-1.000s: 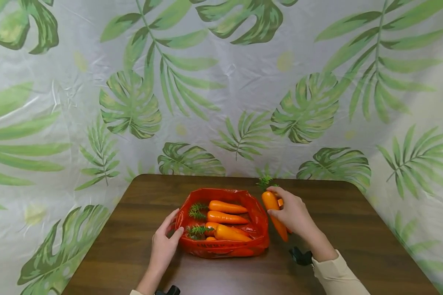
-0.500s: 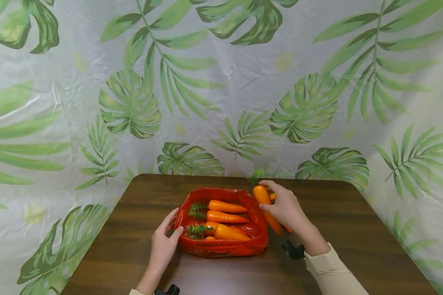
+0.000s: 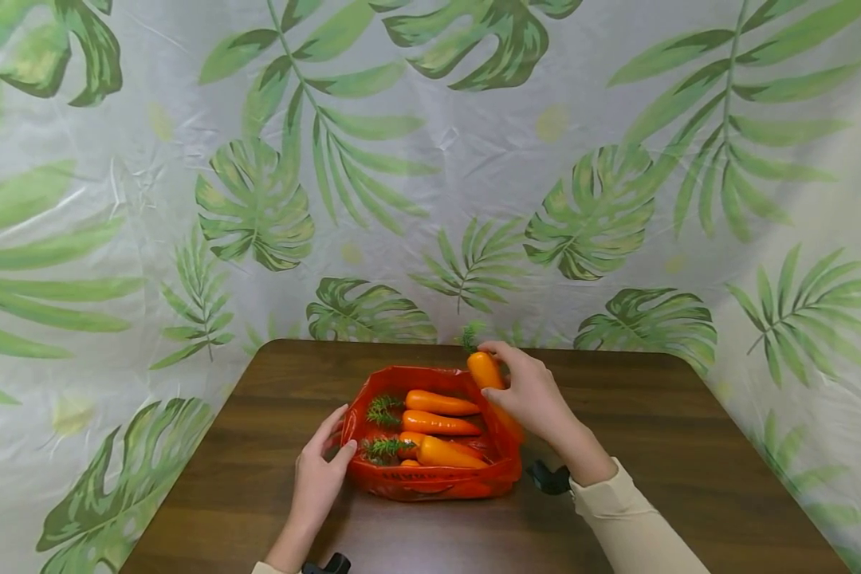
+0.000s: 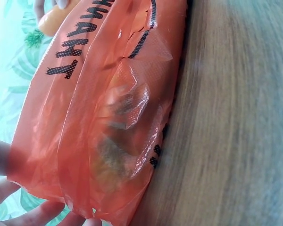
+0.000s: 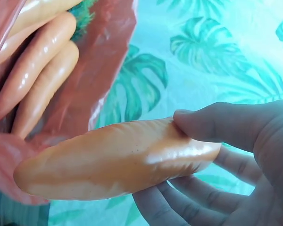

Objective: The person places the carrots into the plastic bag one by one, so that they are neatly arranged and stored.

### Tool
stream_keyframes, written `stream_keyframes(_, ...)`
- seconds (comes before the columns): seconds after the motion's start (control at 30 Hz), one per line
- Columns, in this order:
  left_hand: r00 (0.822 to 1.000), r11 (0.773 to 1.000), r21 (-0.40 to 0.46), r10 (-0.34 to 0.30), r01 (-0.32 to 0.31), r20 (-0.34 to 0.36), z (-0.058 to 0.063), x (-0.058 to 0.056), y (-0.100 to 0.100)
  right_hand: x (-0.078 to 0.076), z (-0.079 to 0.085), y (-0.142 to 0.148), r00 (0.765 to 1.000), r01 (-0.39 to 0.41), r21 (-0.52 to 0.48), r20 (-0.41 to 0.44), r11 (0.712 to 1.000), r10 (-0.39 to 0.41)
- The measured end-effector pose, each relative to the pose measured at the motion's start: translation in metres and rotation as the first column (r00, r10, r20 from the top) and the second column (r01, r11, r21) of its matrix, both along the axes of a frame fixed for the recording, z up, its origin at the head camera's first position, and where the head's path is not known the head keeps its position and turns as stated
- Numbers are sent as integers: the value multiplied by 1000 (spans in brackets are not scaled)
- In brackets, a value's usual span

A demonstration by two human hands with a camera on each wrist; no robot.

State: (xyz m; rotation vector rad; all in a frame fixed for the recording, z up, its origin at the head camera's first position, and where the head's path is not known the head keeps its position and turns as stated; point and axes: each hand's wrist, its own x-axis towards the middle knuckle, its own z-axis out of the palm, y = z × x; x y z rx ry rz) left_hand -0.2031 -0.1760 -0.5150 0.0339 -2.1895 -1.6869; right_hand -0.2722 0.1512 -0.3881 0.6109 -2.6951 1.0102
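A red plastic bag (image 3: 438,485) stands wide open on the table, with several orange carrots (image 3: 441,422) lying side by side inside, their green tops to the left. My left hand (image 3: 320,466) holds the bag's left end by its rim; in the left wrist view, its fingers (image 4: 37,214) curl at the bag's edge. My right hand (image 3: 534,395) pinches another carrot (image 3: 485,370) near its leafy end between thumb and fingers. That carrot slants at the bag's right rim, green top up and away. The right wrist view shows this carrot (image 5: 118,160) beside the bag's opening.
The dark wooden table (image 3: 653,430) extends around the bag on every side. Close behind its far edge hangs a leaf-patterned sheet (image 3: 430,191). A black wrist device (image 3: 548,478) sits under my right wrist.
My right hand has moved left and slightly away with the carrot, from beside the bag to its right rim. An orange shape behind that hand is out of sight. My left hand stays put.
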Motion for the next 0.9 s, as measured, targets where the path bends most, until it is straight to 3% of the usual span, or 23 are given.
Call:
stream_keyframes(0.3,1000,1000,-1,-3,3,8,3,2,0,-4,-6,-23,999,-51,15,-5,999,51)
stream_keyframes(0.9,1000,1000,-2,-1,1,5,4,1,-2,-14,-24,-46,995,-96,156,-25,983,102)
